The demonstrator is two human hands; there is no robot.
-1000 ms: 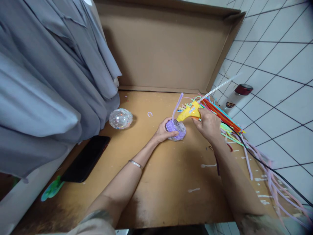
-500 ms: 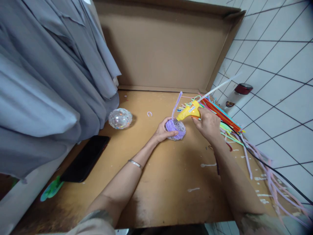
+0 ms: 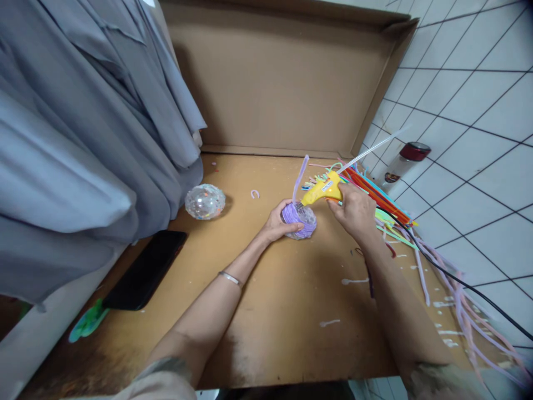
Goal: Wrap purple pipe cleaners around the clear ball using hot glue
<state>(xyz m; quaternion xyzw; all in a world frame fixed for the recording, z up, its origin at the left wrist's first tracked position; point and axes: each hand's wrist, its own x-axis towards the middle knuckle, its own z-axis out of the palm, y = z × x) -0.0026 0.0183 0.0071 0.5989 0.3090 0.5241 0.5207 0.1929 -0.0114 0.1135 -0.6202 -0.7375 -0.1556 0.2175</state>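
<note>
My left hand (image 3: 278,222) grips a clear ball half-wrapped in purple pipe cleaner (image 3: 302,222) on the cardboard floor (image 3: 266,289). A loose purple end (image 3: 300,176) sticks up from the ball. My right hand (image 3: 353,210) holds a yellow hot glue gun (image 3: 321,190) whose nozzle touches the top of the wrapped ball. A clear glue stick (image 3: 372,147) juts from the back of the gun, and its black cord (image 3: 453,280) trails off to the right.
A bare sparkly ball (image 3: 205,201) lies to the left near grey hanging cloth (image 3: 83,139). A black phone (image 3: 145,269) and a green object (image 3: 86,322) lie lower left. Coloured pipe cleaners (image 3: 387,214) are heaped at right. A red-capped bottle (image 3: 406,158) lies on the tiled floor.
</note>
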